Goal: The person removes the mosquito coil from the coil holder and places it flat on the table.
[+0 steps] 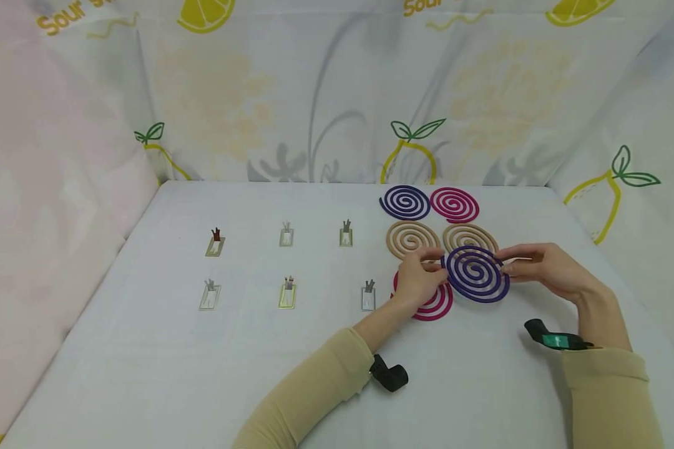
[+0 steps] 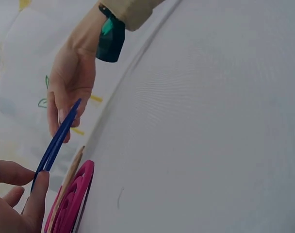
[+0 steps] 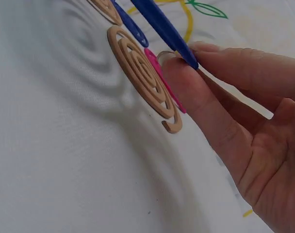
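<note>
Holding purple coil [image 1: 475,273] | both hands [image 1: 419,279] pinch edges | above table [image 1: 146,349]

Only the lemon-print backdrop cloth [image 1: 337,93] carries anything readable. Up at its top edge, left of the yellow lemon slice [image 1: 205,12], slanted yellow letters spell "Sour", followed by the start of a second word that the frame's edge cuts off. The same yellow lettering shows again further right along that top edge, just left of a second lemon slice [image 1: 578,9]: "Sour" once more, its upper part clipped. Below the cloth, the spiral coils, the small metal stands and the wrist-worn cameras show no letters, numbers or marks that can be made out. In both wrist views nothing legible appears either.
</note>
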Motion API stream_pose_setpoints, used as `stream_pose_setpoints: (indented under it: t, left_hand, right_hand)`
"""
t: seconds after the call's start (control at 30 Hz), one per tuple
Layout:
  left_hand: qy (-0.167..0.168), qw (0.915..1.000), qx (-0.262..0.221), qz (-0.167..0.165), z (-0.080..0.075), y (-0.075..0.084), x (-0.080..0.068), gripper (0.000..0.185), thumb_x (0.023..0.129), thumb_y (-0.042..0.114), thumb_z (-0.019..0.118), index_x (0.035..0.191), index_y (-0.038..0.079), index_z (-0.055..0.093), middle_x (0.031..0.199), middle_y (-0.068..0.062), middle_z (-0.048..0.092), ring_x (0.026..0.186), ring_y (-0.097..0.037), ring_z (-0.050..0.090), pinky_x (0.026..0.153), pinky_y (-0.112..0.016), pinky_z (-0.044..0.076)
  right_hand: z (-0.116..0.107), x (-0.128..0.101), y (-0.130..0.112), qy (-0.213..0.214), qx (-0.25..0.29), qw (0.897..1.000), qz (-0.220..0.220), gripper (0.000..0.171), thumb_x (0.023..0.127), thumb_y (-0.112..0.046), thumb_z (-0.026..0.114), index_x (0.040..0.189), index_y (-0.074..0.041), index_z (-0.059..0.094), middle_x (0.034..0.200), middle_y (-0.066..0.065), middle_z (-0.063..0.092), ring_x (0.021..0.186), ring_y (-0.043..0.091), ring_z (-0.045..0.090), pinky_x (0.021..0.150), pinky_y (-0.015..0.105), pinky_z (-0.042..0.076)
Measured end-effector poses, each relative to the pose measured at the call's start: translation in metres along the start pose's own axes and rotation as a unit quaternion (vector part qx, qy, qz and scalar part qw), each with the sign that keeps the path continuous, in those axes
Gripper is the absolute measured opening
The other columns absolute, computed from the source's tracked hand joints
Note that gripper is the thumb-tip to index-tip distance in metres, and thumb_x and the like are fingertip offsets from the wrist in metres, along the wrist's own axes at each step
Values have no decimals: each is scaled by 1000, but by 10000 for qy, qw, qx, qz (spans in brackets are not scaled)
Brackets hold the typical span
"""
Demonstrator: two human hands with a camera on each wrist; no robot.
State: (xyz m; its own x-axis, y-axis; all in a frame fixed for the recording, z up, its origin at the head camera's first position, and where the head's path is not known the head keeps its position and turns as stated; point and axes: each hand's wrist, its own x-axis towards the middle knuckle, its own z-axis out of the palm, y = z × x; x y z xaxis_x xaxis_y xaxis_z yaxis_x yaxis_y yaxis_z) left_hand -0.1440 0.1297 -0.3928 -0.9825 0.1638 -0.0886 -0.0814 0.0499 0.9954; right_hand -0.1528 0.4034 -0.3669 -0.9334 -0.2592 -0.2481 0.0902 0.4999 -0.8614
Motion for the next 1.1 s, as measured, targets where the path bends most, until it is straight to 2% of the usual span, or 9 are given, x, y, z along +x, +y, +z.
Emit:
stream_pose_setpoints:
  t: [0.1,0.3,0.6,0.7,0.9,1.1]
  left_hand:
    - [19,9990,435,97,1,-1,-2,32,84,-4,73,114,6,71,98,-6,75,84,-8,69,70,-15,56]
    - [-7,9967,799,149,2,-1,-5,30,84,-1,75,112,10,73,97,-3,76,85,-5,69,74,-15,55]
    - [-244,9973,662,220,6,-6,-7,27,83,-3,73,109,6,73,104,-6,75,82,-4,68,72,-12,54]
    - [-272,9966,754,168,8,-5,-8,26,84,-2,73,108,7,73,105,-4,75,81,-3,67,72,-11,53]
    - [-340,9939,1051,68,10,-2,-11,23,87,2,71,108,9,73,105,0,74,85,-3,68,76,-12,53]
    - [-449,9921,1173,29,10,-1,-12,26,87,3,71,112,9,71,111,-2,74,91,-5,70,78,-11,53]
  right_hand:
    - [-1,0,2,-58,42,10000,-24,38,96,-11,66,129,6,60,109,-13,70,96,10,70,83,24,59]
    - [-1,1,8,-76,73,9999,-24,31,94,-6,67,122,6,65,104,-9,74,92,8,70,80,24,59]
    - [-5,-2,16,-239,97,9996,-84,35,92,-2,67,126,1,64,101,-5,75,87,12,72,78,26,60]
    - [-5,-3,17,-258,73,9996,23,34,92,-3,68,126,3,64,100,-4,76,88,12,72,79,25,60]
    - [-6,-3,18,-195,-71,9994,263,40,92,-8,70,127,9,61,104,-9,75,93,8,71,80,24,59]
    - [-8,-4,17,-109,-462,9984,309,45,92,-13,71,128,12,60,103,-9,75,93,6,70,81,21,57]
